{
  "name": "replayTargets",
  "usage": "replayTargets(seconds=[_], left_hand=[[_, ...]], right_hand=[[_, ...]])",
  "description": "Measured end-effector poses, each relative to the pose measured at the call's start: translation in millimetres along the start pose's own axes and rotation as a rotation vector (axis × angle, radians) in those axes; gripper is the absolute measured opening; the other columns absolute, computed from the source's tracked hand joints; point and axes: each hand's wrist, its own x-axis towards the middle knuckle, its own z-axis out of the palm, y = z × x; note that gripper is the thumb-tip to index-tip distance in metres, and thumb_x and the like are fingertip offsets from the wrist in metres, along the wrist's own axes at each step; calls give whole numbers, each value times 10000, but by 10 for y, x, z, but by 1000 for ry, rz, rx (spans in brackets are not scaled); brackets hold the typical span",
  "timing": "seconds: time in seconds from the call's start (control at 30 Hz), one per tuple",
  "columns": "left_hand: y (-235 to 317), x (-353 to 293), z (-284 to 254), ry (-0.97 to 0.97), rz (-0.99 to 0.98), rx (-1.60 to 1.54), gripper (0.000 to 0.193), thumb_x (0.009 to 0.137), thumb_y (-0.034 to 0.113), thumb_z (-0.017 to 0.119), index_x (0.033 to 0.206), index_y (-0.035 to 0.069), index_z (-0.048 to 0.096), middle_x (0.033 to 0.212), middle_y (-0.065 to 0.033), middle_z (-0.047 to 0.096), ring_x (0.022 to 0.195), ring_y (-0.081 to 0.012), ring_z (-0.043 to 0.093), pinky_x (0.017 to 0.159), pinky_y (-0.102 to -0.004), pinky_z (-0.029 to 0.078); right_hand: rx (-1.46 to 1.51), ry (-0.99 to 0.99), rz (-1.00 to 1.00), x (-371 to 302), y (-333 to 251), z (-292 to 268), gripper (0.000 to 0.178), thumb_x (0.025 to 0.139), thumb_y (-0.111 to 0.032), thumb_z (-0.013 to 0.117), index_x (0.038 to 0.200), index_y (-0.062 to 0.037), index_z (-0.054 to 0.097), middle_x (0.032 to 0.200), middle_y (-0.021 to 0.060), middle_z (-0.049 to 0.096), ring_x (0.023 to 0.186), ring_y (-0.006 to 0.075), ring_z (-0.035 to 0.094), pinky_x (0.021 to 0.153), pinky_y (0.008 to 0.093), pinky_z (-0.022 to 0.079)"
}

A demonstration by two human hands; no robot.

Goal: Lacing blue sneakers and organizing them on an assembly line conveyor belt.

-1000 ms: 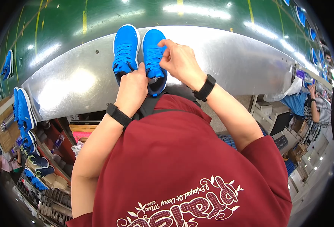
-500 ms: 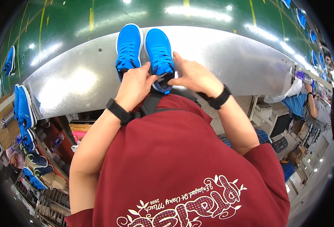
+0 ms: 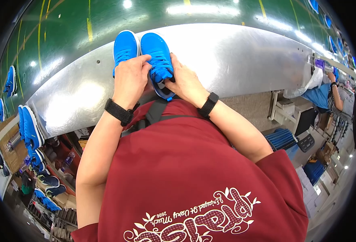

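Note:
Two blue sneakers with white soles stand side by side on the metal bench, toes pointing away from me. My right hand [image 3: 187,84] grips the right-hand sneaker [image 3: 155,46] by its side, fingers along the outer wall and thumb at the collar opening. From the other side, my left hand [image 3: 130,78] closes its index finger and thumb on that same sneaker's inner edge beside the laces [image 3: 159,60]. The heel of the left-hand sneaker [image 3: 125,43] is hidden behind my left hand. Below my hands the dark inside of the right-hand sneaker shows, with a blue heel tab [image 3: 169,99].
Beyond the metal bench [image 3: 242,52] runs a green surface [image 3: 117,18] with yellow lines, bearing more blue shoes [image 3: 11,81]. Several shoes [image 3: 32,127] stack at the left. A person in a striped top [image 3: 341,105] works at the far right, near a clear plastic bag [image 3: 307,86].
My right hand has closed in against the right-hand sneaker's side. My left hand's fingers have shifted up from the collar toward the laces. The view has swung slightly.

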Motion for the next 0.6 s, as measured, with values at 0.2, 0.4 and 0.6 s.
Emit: replayTargets(seconds=[0.2, 0.4, 0.6], left_hand=[[9, 61, 37, -11, -9, 91, 201, 798, 78, 651, 982, 7, 694, 822, -160, 696, 757, -254, 693, 695, -317, 528], [-11, 181, 50, -61, 17, 215, 224, 749, 52, 637, 958, -1, 697, 769, -150, 690, 709, -247, 686, 659, -326, 521], [-11, 304, -71, -217, -169, 14, 276, 731, 84, 641, 983, -17, 692, 726, -113, 688, 682, -189, 678, 650, -286, 508]], right_hand=[[-31, 6, -17, 16, 49, 40, 817, 720, -147, 684, 1359, 138, 262, 1183, 268, 527, 1075, 398, 544, 908, 430, 463], [-47, 14, -2, 47, 7, 54, 859, 676, -139, 734, 1352, 119, 271, 1149, 259, 537, 1072, 397, 549, 890, 426, 482], [49, 176, 33, 70, -6, 145, 803, 631, -135, 777, 1268, 81, 338, 1119, 235, 523, 1054, 411, 535, 865, 445, 490]])
